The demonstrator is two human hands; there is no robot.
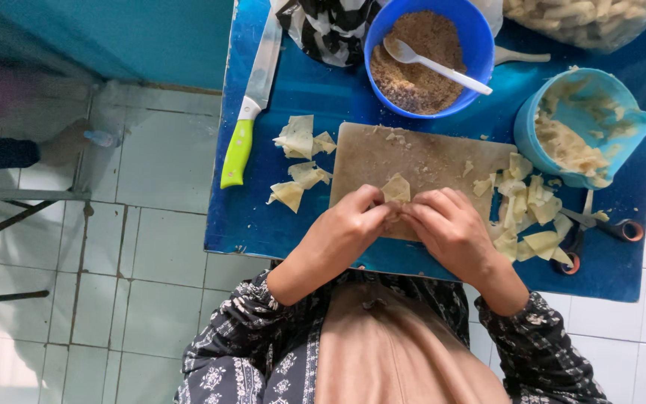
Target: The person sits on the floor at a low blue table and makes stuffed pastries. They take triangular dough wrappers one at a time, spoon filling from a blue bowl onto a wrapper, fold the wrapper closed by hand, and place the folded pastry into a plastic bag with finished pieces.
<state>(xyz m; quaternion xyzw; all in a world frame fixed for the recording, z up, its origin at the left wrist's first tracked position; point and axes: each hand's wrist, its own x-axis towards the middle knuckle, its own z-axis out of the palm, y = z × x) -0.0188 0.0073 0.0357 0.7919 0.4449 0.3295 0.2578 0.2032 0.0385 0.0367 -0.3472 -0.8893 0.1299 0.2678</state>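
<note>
We have a single view, from a camera worn on the person's head, and we look almost straight down with it. It sits close above a blue table [300, 97], which fills the upper and middle frame, its far edge cut off at the top. Our own lap and patterned sleeves take up the bottom edge. To the left we see pale floor tiles [151, 247] well below. No second view shares this scene.
</note>
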